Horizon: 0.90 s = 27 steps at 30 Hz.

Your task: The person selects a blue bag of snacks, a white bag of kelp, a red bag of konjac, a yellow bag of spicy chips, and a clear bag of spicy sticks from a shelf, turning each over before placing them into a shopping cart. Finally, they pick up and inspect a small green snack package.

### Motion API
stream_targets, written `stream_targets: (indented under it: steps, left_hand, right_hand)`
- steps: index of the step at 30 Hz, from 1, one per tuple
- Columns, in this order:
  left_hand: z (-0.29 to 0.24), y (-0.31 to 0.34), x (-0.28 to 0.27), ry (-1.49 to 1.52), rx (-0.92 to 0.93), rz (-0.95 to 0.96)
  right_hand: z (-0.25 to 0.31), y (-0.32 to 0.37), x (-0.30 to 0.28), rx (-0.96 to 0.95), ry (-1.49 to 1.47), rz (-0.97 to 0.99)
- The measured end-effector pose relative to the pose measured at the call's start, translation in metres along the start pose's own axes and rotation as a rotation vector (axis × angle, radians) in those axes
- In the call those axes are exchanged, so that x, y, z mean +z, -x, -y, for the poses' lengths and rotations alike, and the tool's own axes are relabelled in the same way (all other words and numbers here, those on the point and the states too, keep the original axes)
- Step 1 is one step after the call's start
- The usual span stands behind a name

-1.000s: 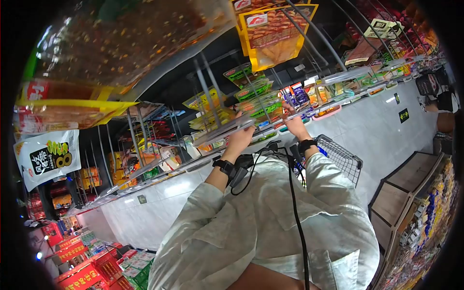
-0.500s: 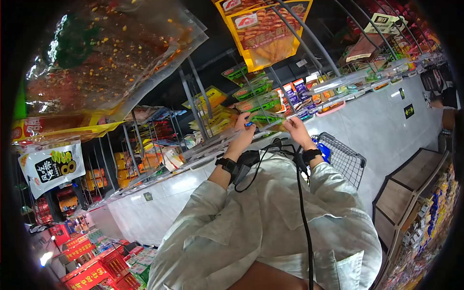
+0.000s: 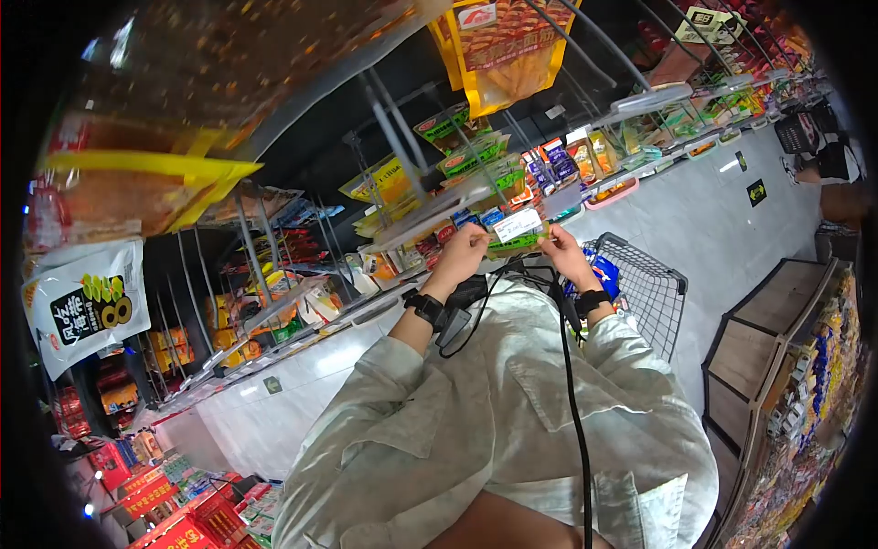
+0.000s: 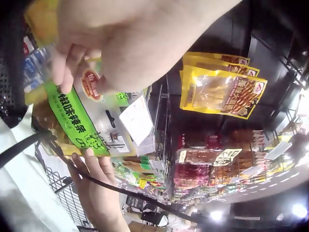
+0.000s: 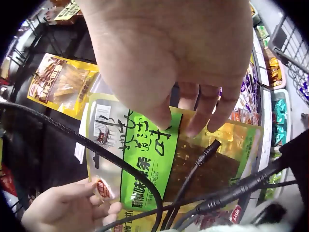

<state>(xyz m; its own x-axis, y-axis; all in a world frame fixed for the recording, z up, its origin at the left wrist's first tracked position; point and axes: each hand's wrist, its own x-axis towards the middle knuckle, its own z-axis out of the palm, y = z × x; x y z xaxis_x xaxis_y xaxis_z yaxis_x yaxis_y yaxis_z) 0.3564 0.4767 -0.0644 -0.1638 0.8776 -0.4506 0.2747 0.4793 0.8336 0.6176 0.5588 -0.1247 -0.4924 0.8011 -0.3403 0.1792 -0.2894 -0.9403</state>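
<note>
A flat snack packet [image 3: 521,243] with a bright green label and a clear window over brown strips is stretched between both hands, in front of the rack. My left hand [image 3: 465,251] pinches one end, near a small red oval logo, as the left wrist view shows. At the opposite side my right hand [image 3: 569,258] grips the edge; its fingers [image 5: 200,116] lie by the green band in the right wrist view. A white price tag [image 4: 137,120] overlaps the packet's top near its hang hole. Similar green packets [image 3: 476,157] hang just beyond.
Metal hooks with clear tag holders [image 3: 651,99] jut out above the hands. Yellow snack bags [image 3: 512,55] hang higher up. A grey wire cart [image 3: 647,293] holding a blue bag [image 3: 605,274] stands right. Black cables [image 3: 569,384] run down the shirt front.
Both hands were reaching among the hanging packets; then they took hold of the green one. It has since come slightly lower and closer to the body, with a white tag showing over it.
</note>
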Motion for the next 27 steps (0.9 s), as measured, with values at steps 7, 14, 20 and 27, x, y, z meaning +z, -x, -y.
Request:
stream_targets:
  steps: [7, 14, 20, 27]
  left_hand:
    - [0.007, 0.041, -0.011, -0.037, 0.112, 0.2]
    - [0.03, 0.094, -0.037, 0.097, 0.198, 0.238]
    - [0.05, 0.143, -0.049, 0.293, 0.277, 0.121]
    - [0.058, 0.175, -0.027, 0.277, 0.197, 0.269]
  right_hand:
    - [-0.005, 0.047, 0.029, 0.029, 0.046, -0.103]
    - [-0.009, 0.116, 0.087, 0.011, 0.104, -0.224]
    - [-0.02, 0.179, 0.134, 0.075, 0.109, -0.293]
    - [0.031, 0.249, 0.16, 0.04, 0.182, -0.467]
